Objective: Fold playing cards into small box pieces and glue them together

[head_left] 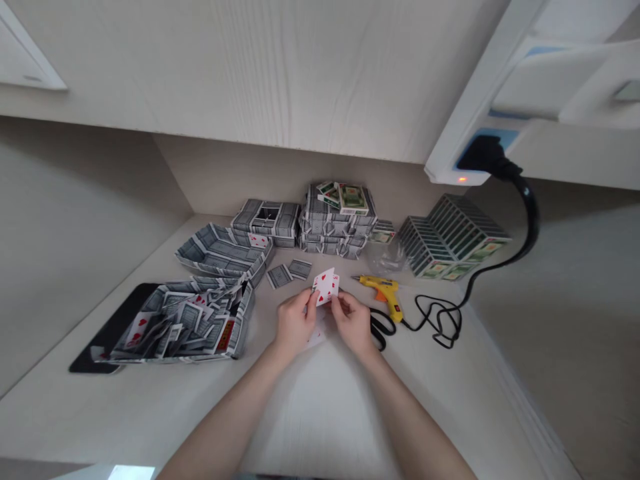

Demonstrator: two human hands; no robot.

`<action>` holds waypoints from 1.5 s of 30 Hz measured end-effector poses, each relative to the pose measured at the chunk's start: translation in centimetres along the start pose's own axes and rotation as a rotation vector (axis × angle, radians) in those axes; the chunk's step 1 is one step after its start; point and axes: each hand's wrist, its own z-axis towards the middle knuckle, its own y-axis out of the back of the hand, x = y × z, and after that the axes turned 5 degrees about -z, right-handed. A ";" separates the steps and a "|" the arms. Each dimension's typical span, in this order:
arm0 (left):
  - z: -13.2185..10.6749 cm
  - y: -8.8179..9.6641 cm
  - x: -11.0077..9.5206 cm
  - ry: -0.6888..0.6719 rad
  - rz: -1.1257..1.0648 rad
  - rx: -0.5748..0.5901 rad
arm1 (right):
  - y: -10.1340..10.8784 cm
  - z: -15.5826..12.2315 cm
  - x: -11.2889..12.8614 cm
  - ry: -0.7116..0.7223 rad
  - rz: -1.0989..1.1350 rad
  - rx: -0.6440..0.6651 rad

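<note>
Head view: playing cards [327,287] were pinched by left hand [294,323] and right hand [354,324], inside the desk's [315,413] front edge; light edge pressure was judged best.

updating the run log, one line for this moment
left hand: pinching playing cards | right hand: pinching the playing cards | glue gun: lying on table

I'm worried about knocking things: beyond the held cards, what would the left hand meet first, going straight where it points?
Probably the stacked patterned boxes, since the left hand angles forward and rightward past the cards, though depth is unclear.
</note>
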 end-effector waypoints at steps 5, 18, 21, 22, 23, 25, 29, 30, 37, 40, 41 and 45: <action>0.0 0.1 0.0 -0.019 0.003 0.060 | 0.2 0.1 0.1 0.002 0.009 -0.030; -0.2 0.1 -0.4 -0.152 0.011 0.197 | 0.8 0.0 0.7 0.048 -0.244 -0.058; 0.3 0.0 0.1 0.129 -0.233 0.168 | 0.8 0.3 1.1 -0.014 0.014 -0.012; 0.5 -0.1 0.2 0.206 -0.359 0.175 | 0.7 0.3 1.3 -0.073 0.145 0.014; 0.6 -0.3 0.3 0.268 -0.485 0.197 | 0.6 0.3 1.5 -0.145 0.284 0.049; 0.8 -0.6 0.4 0.353 -0.678 0.241 | 0.3 0.3 1.9 -0.292 0.545 0.120; 0.6 -1.1 0.4 0.415 -0.808 0.264 | 0.1 0.2 2.5 -0.456 0.836 0.210; 0.5 -1.1 0.4 0.418 -0.807 0.255 | 0.2 0.2 2.6 -0.470 0.875 0.226; 0.2 -1.2 0.5 0.391 -0.733 0.273 | 0.5 0.1 2.1 -0.399 0.690 0.193; 0.1 -0.9 0.3 0.378 -0.618 0.311 | 0.6 0.1 1.9 -0.259 0.414 0.135; 0.1 -0.7 0.3 0.368 -0.556 0.320 | 0.7 0.2 1.9 -0.207 0.339 0.113; 0.2 0.1 0.4 0.298 -0.358 0.327 | 1.0 0.2 2.0 -0.068 0.231 0.040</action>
